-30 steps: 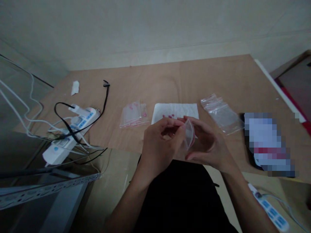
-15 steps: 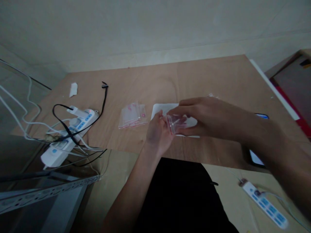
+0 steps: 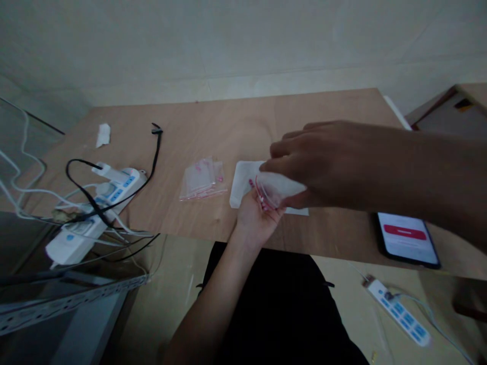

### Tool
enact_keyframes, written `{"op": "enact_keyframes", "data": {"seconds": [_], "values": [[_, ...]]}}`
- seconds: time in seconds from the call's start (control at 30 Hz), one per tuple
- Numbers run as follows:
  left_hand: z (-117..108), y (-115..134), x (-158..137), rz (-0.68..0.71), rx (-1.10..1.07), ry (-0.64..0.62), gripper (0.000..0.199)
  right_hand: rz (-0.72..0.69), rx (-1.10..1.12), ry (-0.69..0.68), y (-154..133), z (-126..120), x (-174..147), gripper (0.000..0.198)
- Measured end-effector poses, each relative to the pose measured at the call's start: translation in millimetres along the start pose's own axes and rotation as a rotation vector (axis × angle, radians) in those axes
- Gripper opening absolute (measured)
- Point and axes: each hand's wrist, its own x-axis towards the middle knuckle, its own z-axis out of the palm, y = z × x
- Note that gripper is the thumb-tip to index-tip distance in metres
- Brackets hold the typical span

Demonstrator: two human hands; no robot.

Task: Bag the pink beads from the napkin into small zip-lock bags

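Observation:
A small clear zip-lock bag (image 3: 272, 195) with a red line along its edge is held between my two hands, above a flat white sheet or tray (image 3: 239, 177). My left hand (image 3: 258, 218) is palm up, its fingers curled under the bag's red-lined edge. From above, my right hand (image 3: 300, 159) grips the bag's other side between thumb and fingers, partly hiding it. Small dark-red spots show along the bag's edge near my left fingers; I cannot make out what they are. Left of the tray lies a loose stack of similar clear bags (image 3: 200, 180).
A phone (image 3: 407, 238) with a lit screen lies at the table's front right. On the left, a white power strip (image 3: 110, 205) carries tangled cables, with a black cord (image 3: 155, 157) beside it. A white scrap (image 3: 103, 135) lies farther back. Another power strip (image 3: 399, 312) is below the table.
My right hand has risen and turned over the bag, its forearm now more level, uncovering the phone. My left hand has shifted slightly right. The view has moved a little.

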Motion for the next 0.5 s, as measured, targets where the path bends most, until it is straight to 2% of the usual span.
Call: {"op": "enact_keyframes", "data": {"seconds": [0.03,0.07,0.13,0.2,0.23,0.3,0.4,0.5], "values": [[-1,2,3,0.015,0.099,-0.005,0.041,-0.012,-0.032,-0.022,5,-7,-4,0.031],[-3,4,7,0.063,0.233,0.003,0.042,0.033,-0.058,-0.003,11,-12,-10,0.044],[-5,8,17,0.303,0.617,0.054,0.044,0.272,-0.082,0.084,24,-11,-25,0.068],[-8,11,29,0.663,1.084,0.119,0.041,0.571,-0.081,0.166,34,5,-43,0.079],[-9,12,36,0.822,1.303,0.129,0.038,0.683,-0.075,0.194,37,19,-51,0.077],[-11,11,48,1.008,1.651,0.103,0.03,0.856,-0.103,0.226,38,51,-63,0.072],[-15,8,61,1.054,1.906,0.042,0.026,0.978,-0.083,0.208,30,97,-69,0.06],[-19,5,67,1.047,1.942,0.005,0.024,1.011,-0.036,0.156,20,125,-66,0.065]]}}
